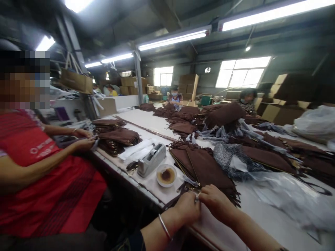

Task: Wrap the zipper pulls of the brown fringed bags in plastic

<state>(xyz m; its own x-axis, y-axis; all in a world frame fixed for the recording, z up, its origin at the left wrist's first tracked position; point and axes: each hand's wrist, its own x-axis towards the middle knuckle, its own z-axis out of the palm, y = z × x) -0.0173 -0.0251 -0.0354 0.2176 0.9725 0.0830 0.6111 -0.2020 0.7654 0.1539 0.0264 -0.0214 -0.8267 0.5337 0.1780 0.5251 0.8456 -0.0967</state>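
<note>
My left hand [187, 206], with a silver bangle at the wrist and a ring, is closed at the table's near edge. My right hand [215, 200] meets it there, its fingers pinched together. What the two hands grip is small and mostly hidden by the fingers. A dark strap [174, 200] runs out beside my left hand. Just beyond both hands lie brown fringed zip pouches [206, 164], stacked on the white table. Next to them stands a small white dish [166, 175] with a yellowish-brown substance in it.
A grey tape dispenser [152, 159] stands left of the dish. A co-worker in a red apron [49, 181] handles something at the left edge, near more brown pouches [119, 136]. Clear plastic bags [293, 198], black scissors [315, 186] and heaped pouches [267, 158] cover the right side.
</note>
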